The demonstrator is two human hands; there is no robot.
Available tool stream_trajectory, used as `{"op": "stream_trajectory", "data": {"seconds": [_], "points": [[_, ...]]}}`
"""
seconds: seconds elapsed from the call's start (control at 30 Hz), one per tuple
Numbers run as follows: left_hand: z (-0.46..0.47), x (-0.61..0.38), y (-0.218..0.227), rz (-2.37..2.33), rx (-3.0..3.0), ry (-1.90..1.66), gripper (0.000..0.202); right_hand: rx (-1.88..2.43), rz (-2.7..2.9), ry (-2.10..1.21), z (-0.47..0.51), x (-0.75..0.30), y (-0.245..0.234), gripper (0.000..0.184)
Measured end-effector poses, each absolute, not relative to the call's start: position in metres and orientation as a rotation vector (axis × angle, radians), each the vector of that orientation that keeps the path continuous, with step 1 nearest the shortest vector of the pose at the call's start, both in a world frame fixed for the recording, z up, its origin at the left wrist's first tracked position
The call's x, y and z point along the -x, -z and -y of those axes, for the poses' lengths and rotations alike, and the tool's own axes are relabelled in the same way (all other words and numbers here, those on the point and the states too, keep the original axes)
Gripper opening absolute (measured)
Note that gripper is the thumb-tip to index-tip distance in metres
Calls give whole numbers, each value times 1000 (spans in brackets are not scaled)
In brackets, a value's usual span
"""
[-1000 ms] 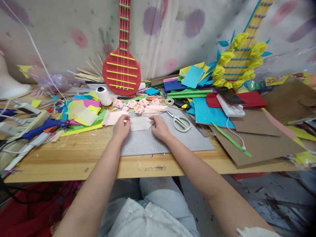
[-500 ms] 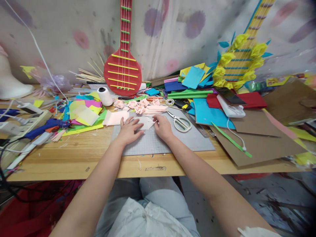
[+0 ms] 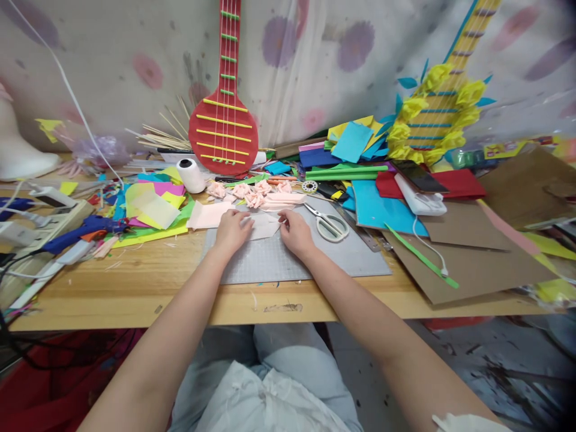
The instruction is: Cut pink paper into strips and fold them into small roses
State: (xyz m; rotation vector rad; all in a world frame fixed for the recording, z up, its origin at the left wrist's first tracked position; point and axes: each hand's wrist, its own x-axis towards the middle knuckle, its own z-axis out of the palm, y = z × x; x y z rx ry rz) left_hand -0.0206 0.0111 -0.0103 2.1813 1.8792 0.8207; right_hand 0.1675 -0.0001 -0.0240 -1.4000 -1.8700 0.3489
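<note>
A pale sheet of paper (image 3: 264, 228) lies on the grey cutting mat (image 3: 283, 261) between my hands. My left hand (image 3: 231, 232) is at its left end, fingers curled in and closed on the edge. At the right end, my right hand (image 3: 294, 233) pinches the corner between thumb and fingers. Just behind the paper are pink paper flowers (image 3: 256, 195) and folded pink strips (image 3: 283, 201). A piece of light pink paper (image 3: 209, 215) sits beyond my left hand. Scissors (image 3: 330, 225) with pale handles rest on the mat, right of my right hand.
A red paper-covered lute (image 3: 224, 132) and a yellow flowered one (image 3: 432, 120) lean at the back. A thread spool (image 3: 191, 176) stands behind. Coloured paper scraps (image 3: 153, 204) and a glue gun (image 3: 83, 231) lie left; brown cardboard (image 3: 468, 258) lies right.
My left hand has gone from spread flat over the paper to curled at its left edge. The paper has shifted slightly; my right hand keeps its pinch.
</note>
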Motion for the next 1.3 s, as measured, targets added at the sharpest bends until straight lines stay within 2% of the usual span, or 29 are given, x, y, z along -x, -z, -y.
{"op": "stream_trajectory", "data": {"seconds": [0.07,0.2,0.27,0.47,0.67,0.83,0.97,1.17,1.3], "points": [[-17,18,5,-1843,-2164,-702,34,1399,1855,-357,0,-168,24,39],[-28,6,-9,-1961,-2054,-446,49,1393,1828,-370,2,-169,21,39],[-33,2,-16,-1986,-2001,-317,50,1390,1820,-374,3,-170,20,38],[-36,-1,-20,-1882,-2007,-127,19,1387,1802,-400,0,-172,21,39],[-25,-5,-9,-1759,-1933,-564,11,1349,1834,-326,2,-173,18,39],[-17,-17,2,-1579,-1318,-960,15,1170,2161,-158,14,-166,7,48],[-18,-21,8,-1491,-1021,-1044,13,1178,2276,-97,17,-161,8,45],[-21,-15,14,-1537,-1302,-1087,17,1254,2237,-101,8,-164,14,22],[-12,-2,7,-1698,-1761,-1229,27,1238,2267,-171,6,-166,17,14]]}}
